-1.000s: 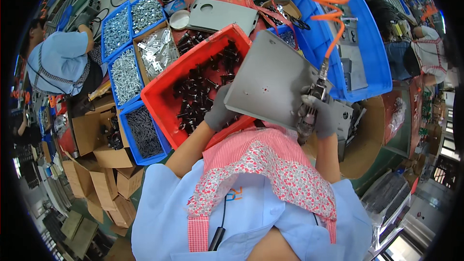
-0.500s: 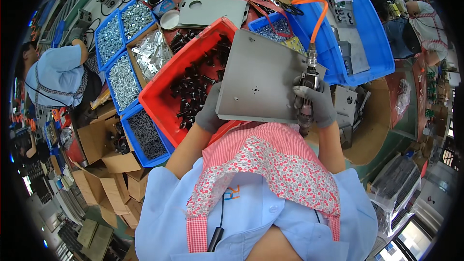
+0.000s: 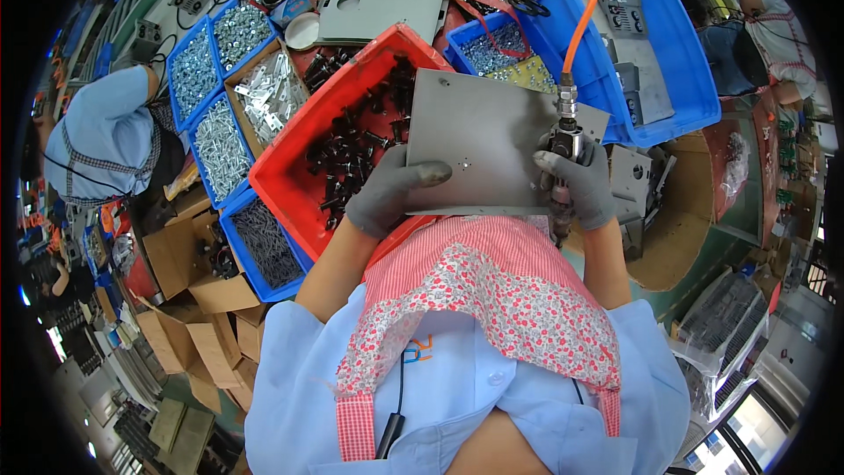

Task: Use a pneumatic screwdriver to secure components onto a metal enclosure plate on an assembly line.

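Note:
A flat grey sheet-metal panel (image 3: 488,136) with a few small holes lies in front of my apron. My left hand (image 3: 391,193), in a grey glove, grips its left edge, the thumb flat on top and the fingers hidden underneath. In my gloved right hand (image 3: 582,180) is an air screwdriver (image 3: 567,142), closed in my fingers at the panel's right side. An orange coiled air hose (image 3: 582,35) runs up from the tool's metal fitting. The tool's lower end reaches below the hand; whether it touches the panel I cannot tell.
Left of the panel sits a red bin (image 3: 281,178) of black fittings. Blue trays (image 3: 230,202) of screws and nuts stand beyond it. Another metal panel (image 3: 378,13) lies at the back. At right are a large blue tub (image 3: 703,79) and a cardboard box (image 3: 690,229) with metal parts.
My left thumb has come over onto the panel's top face, and the hand sits further in on the panel. The panel has shifted slightly and its tilt differs. My right hand still holds the air screwdriver.

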`<action>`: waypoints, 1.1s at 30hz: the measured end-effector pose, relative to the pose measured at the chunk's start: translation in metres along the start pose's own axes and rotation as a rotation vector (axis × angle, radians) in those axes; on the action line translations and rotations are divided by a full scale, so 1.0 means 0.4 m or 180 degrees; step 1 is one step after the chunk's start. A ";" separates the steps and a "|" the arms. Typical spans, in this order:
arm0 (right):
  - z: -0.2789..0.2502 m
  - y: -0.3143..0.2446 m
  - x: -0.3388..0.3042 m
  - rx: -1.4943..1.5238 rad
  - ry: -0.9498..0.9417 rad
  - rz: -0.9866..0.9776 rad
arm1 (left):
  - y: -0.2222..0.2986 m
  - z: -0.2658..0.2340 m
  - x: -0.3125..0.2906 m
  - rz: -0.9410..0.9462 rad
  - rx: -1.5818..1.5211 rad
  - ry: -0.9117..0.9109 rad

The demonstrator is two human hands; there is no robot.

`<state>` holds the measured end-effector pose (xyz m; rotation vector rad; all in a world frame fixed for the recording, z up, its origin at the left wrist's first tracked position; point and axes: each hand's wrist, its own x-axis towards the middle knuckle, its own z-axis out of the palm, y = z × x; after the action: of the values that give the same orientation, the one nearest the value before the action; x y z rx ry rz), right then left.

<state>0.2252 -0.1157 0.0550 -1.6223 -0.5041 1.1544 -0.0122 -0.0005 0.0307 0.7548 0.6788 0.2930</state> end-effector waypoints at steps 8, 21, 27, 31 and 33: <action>-0.037 -0.131 0.004 0.1295 0.0400 -0.1457 | 0.053 -0.059 0.006 0.0889 -0.0189 0.0423; -0.128 0.034 0.289 0.1121 0.1060 -0.1718 | 0.012 -0.115 0.044 0.1352 -0.2109 0.0850; -0.079 0.088 0.343 0.1014 0.0900 -0.1361 | -0.001 -0.107 0.071 0.1258 -0.1234 0.1197; -0.072 0.126 0.373 0.0759 0.0894 -0.1566 | 0.040 -0.073 0.102 0.0750 -0.1852 0.1398; -0.069 0.122 0.374 0.0759 0.0872 -0.1574 | 0.047 -0.059 0.112 0.0652 -0.1801 0.1733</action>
<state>0.3058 -0.0310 -0.0538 -1.3213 -0.5276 0.5886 0.0058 0.0463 0.0109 0.1900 0.9719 0.8580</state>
